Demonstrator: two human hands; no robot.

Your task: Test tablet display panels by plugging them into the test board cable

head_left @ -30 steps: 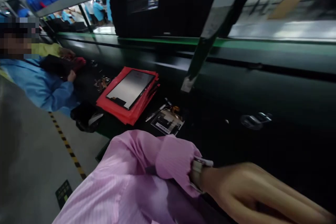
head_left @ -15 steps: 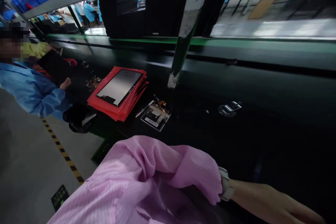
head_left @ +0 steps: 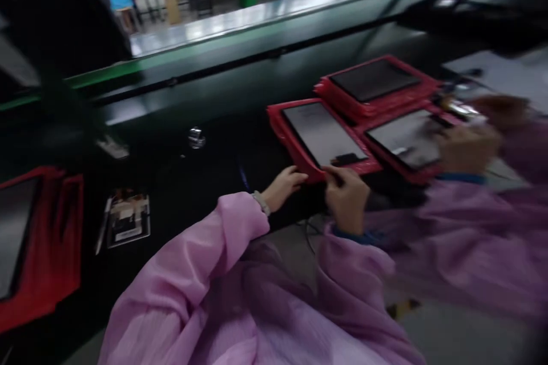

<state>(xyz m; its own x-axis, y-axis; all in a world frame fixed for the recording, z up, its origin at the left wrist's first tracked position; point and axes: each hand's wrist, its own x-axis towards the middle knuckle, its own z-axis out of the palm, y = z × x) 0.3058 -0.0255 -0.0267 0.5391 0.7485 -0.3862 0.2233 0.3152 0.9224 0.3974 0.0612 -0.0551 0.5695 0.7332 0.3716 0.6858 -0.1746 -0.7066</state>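
A screen panel (head_left: 319,131) with a pale face and dark border lies on red sheet packaging (head_left: 276,114) in front of me. At its near edge my right hand (head_left: 347,197) is closed, thumb and finger pinching the red packaging by the panel's corner. My left hand (head_left: 285,187), with a watch on the wrist, reaches to the left near edge of the same packaging. Its fingers are stretched out and slightly apart, the tips at the red edge; motion blur hides whether they press on it.
At right a co-worker's hand (head_left: 468,145) works over another panel (head_left: 406,137) on red packaging. Behind lies a red stack with a dark panel (head_left: 377,80). Leftward are a shiny metal piece (head_left: 196,138), a small electronic part (head_left: 128,217) and another red stack (head_left: 64,234).
My view has swung right, bringing the red stacks and co-worker's hands into sight. My left hand has come to the red packaging, and my right hand now shows, pinching its edge.
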